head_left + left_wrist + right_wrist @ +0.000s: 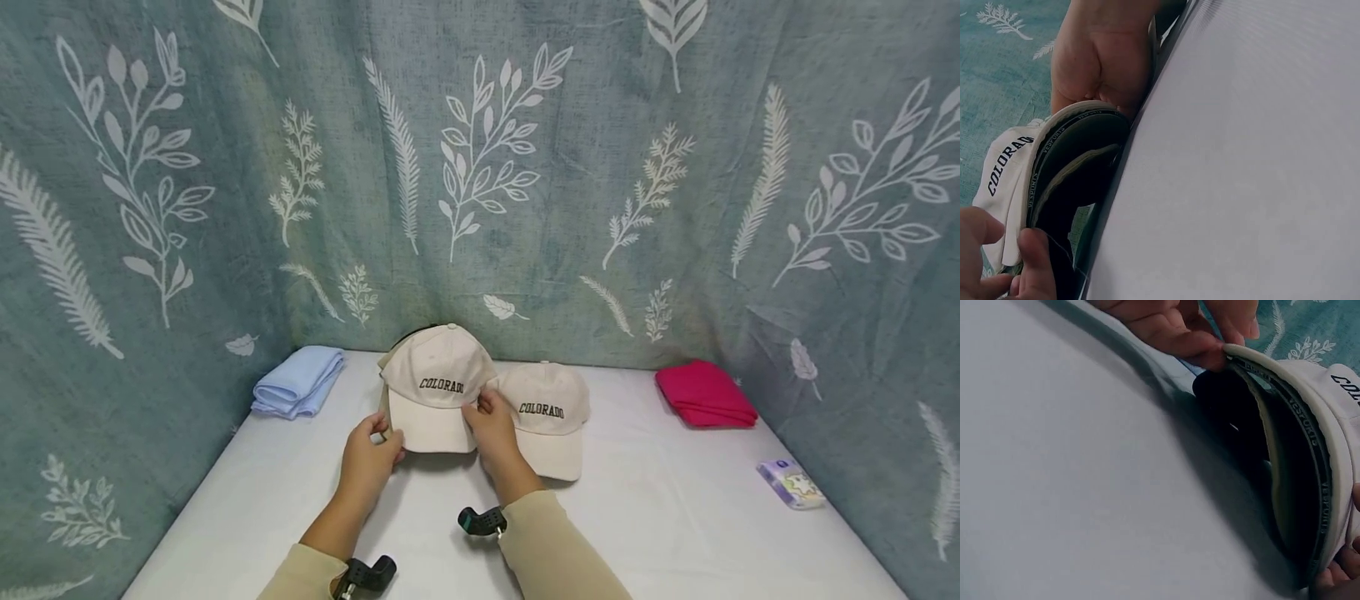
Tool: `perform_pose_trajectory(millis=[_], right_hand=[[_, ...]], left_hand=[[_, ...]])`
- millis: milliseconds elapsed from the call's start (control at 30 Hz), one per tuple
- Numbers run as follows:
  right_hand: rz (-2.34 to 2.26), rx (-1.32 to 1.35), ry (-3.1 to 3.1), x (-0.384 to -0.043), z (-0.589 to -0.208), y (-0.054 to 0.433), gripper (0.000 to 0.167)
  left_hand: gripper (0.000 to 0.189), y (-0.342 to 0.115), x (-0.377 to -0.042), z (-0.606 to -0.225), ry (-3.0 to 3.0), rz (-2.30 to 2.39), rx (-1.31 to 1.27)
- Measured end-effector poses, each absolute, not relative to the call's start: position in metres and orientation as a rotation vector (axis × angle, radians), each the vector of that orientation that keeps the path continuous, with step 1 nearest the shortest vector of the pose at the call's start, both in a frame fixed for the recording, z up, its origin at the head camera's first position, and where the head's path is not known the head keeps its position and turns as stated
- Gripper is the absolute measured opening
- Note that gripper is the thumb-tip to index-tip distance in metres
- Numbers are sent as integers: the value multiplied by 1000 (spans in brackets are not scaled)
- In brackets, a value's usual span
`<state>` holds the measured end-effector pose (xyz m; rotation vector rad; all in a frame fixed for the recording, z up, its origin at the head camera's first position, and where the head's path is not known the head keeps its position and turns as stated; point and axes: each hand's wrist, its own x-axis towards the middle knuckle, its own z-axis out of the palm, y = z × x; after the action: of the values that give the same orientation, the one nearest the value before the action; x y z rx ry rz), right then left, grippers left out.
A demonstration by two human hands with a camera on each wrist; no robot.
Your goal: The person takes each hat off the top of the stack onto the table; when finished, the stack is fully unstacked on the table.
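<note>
A cream baseball cap [431, 421] lettered COLORADO stands upright near the back of the table, stacked over other headwear whose tan and black edges [384, 360] show behind it. My left hand [366, 462] pinches the left side of its brim, and my right hand [497, 433] pinches the right side. Under the cream brim [1024, 181], the left wrist view shows a dark lining with woven lettering and an olive edge [1079, 164] nested inside. A second cream COLORADO cap [555, 396] sits just right of the stack, partly behind my right hand.
Folded light blue cloth [298, 379] lies at the back left of the white table [660, 533]. At the back right is a folded red cloth [705, 393], with a small purple-and-white packet [791, 483] in front. A leaf-patterned curtain [540, 225] hangs behind and along both sides.
</note>
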<state>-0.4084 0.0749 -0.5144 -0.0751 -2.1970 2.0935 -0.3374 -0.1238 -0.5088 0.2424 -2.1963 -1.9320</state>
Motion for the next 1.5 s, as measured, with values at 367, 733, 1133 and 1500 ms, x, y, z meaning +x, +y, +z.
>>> perform_pose_trajectory(millis=[367,733,1133,1500], right_hand=[[2065,-63,-2204,-409,-520,71,60],[2106,-49,-2199,-399,-516,75,61],[2124,-51,-2165,-392,-515,77,60],[2120,-6,-2090,-388,-516,83,55]], left_hand=[[57,-127,-339,-508,-2245,-1877,238],[54,-123,-334,-509,-2260,-1840,232],[53,-117,-331,-505,-2167,-1908,222],[52,-118,-329,-510,-2171,-1914,195]])
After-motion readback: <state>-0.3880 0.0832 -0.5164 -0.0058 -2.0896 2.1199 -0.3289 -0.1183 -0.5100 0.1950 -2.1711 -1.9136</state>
